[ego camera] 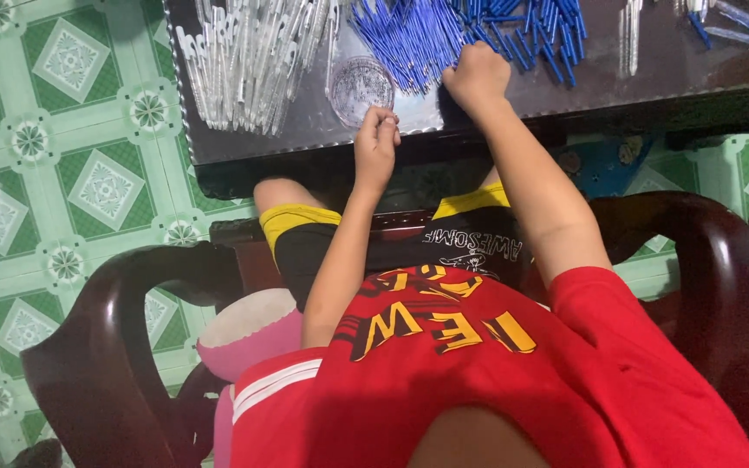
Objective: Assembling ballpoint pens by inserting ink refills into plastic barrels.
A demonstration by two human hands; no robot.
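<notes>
Upper left: clear pen barrels (249,61), heaped on dark table (565,87). Centre: my left hand (376,143), fingertips pinching something small, unidentifiable. Right of it: my right hand (477,78), clenched at blue refills (418,39); I judge them light, thin, bendable, best gripped mid-length.

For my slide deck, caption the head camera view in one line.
Seated person's right hand reaches into blue pen refills on a dark table; left hand hovers at its edge.
</notes>
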